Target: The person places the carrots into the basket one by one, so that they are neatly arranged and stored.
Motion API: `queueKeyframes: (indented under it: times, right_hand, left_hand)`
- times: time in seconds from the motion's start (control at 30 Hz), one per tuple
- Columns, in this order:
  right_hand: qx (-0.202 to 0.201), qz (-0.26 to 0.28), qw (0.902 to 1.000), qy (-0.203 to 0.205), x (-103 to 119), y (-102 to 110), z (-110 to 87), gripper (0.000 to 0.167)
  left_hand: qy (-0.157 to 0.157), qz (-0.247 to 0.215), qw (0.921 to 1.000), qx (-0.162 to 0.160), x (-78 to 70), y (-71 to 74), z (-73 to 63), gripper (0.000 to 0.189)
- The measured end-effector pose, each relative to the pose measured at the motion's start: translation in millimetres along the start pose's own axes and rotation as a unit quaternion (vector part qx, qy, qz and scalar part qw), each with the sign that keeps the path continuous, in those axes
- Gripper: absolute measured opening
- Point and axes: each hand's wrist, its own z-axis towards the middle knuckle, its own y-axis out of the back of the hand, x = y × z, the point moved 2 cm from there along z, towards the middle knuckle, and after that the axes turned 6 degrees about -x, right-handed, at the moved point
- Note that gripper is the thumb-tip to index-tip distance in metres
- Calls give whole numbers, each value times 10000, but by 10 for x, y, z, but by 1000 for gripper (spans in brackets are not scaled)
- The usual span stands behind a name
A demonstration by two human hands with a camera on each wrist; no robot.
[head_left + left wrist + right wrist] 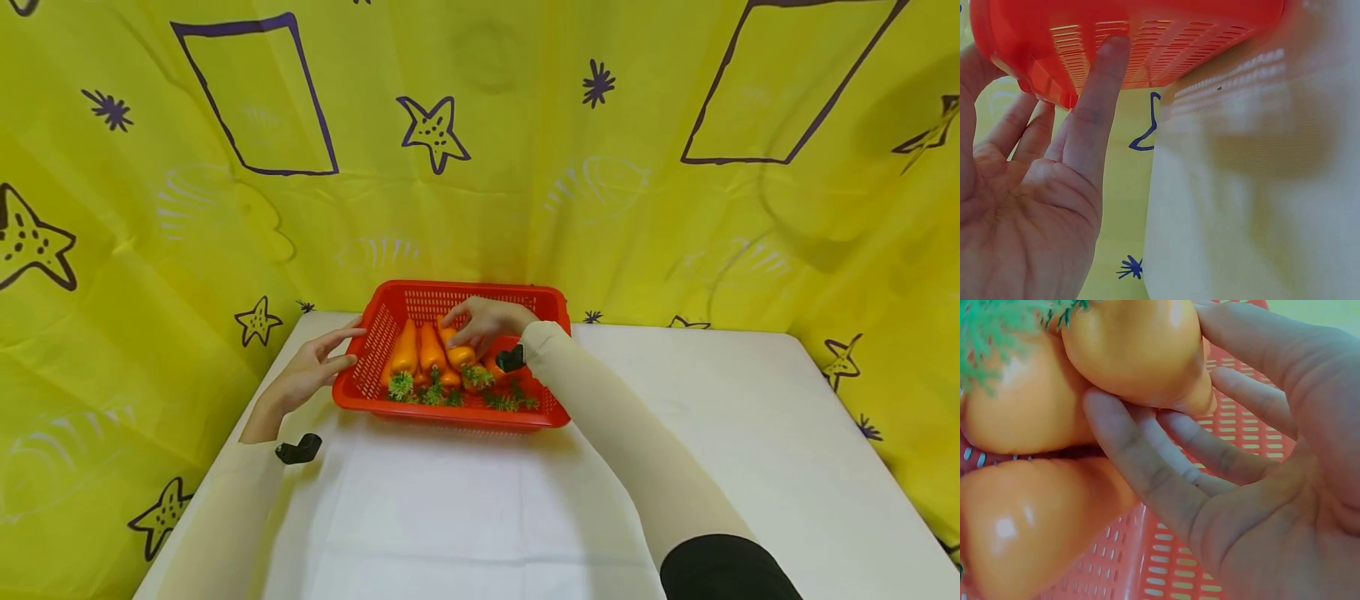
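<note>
Glossy orange carrots with green leafy tops lie in a red perforated plastic basket [450, 408]. My right hand [486, 321] reaches in over the back right and grips one carrot [459, 356] by its narrowing end. Seen from the right wrist, that carrot [1135, 350] is between the thumb and the fingers, beside two more carrots. At the basket's left end, my left hand [309, 367] touches the outside with extended fingers. One fingertip [1117, 47] presses the slotted wall just below the rim in the left wrist view.
The basket stands at the back of a white-covered table [465, 508]. Close behind it hangs a yellow curtain [495, 217] with starfish drawings, which also runs along both sides. A reddish-orange piece [495, 364] lies in the basket's right half, partly behind my right wrist.
</note>
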Motion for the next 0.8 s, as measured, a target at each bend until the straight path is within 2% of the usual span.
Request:
queueKeyframes:
  times: [0.53, 0.8]
  right_hand:
    - [19, -8, 10000, -40, -51, -64, 11, 55]
    - [-95, -89, 9999, 68, -24, -51, -35, 55]
  left_hand:
    - [84, 79, 9999, -35, 19, -30, -21, 50]
    - [-24, 49, 10000, -69, -17, -21, -20, 49]
